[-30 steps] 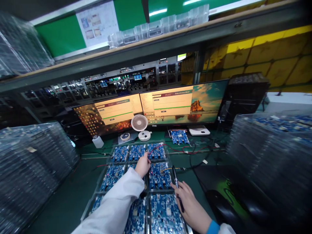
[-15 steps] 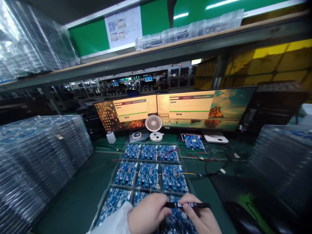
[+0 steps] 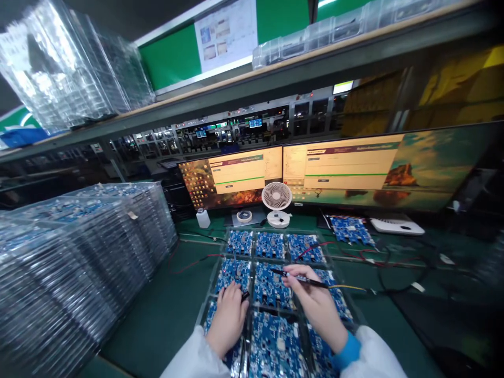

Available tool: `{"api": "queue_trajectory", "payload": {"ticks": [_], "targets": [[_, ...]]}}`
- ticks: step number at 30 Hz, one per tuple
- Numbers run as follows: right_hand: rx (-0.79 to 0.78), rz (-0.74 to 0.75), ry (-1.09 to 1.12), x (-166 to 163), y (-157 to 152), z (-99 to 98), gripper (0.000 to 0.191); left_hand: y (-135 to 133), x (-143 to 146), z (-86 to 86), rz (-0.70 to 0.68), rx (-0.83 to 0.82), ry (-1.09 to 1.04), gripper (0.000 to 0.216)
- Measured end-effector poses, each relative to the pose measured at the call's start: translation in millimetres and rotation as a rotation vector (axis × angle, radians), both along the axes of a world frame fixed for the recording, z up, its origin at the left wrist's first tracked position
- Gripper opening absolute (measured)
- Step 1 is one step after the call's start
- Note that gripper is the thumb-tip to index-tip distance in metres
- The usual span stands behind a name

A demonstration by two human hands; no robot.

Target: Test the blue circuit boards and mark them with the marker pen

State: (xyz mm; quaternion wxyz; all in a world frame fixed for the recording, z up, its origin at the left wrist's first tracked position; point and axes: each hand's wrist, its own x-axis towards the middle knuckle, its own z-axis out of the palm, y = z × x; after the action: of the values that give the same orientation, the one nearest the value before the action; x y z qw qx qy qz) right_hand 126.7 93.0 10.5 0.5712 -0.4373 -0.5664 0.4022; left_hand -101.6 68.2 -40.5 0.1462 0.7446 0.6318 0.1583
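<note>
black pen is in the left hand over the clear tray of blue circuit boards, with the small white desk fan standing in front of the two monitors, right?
Not quite. The head view shows the slim black pen held in the right hand, not the left. The left hand rests on the clear tray of blue circuit boards. The small white desk fan does stand in front of the two monitors.

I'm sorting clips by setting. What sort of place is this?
Most likely an electronics factory test bench. Blue circuit boards lie wired in a clear tray, stacked trays of more boards stand to the left, and two monitors show a program window with green bars.
</note>
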Motion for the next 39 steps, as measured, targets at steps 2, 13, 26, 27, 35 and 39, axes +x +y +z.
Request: {"api": "queue_trajectory", "payload": {"ticks": [2, 13, 26, 27, 35, 39], "targets": [[-0.003, 0.017, -0.022, -20, 14, -14.5, 0.038, 7, -1, -9.1, 0.014, 0.005, 0.007, 0.041], [-0.077, 0.175, -0.182, -97, 79, -82.5, 0.034, 9, -7, -14.4, 0.036, -0.037, -0.048, 0.045], [-0.032, 0.154, -0.348, -104, 80, -84.7, 0.031, 6, -6, -10.4, 0.046, -0.076, -0.119, 0.047], [-0.031, 0.153, -0.351, -104, 79, -84.3, 0.032, 6, -5, -9.7, 0.049, -0.079, -0.122, 0.047], [-0.061, 0.157, -0.327, -104, 80, -84.4, 0.033, 7, -5, -10.3, 0.048, -0.071, -0.143, 0.046], [-0.087, 0.096, -0.258, -100, 78, -79.1, 0.037, 7, -6, -12.5, 0.061, -0.072, -0.157, 0.046]]}}
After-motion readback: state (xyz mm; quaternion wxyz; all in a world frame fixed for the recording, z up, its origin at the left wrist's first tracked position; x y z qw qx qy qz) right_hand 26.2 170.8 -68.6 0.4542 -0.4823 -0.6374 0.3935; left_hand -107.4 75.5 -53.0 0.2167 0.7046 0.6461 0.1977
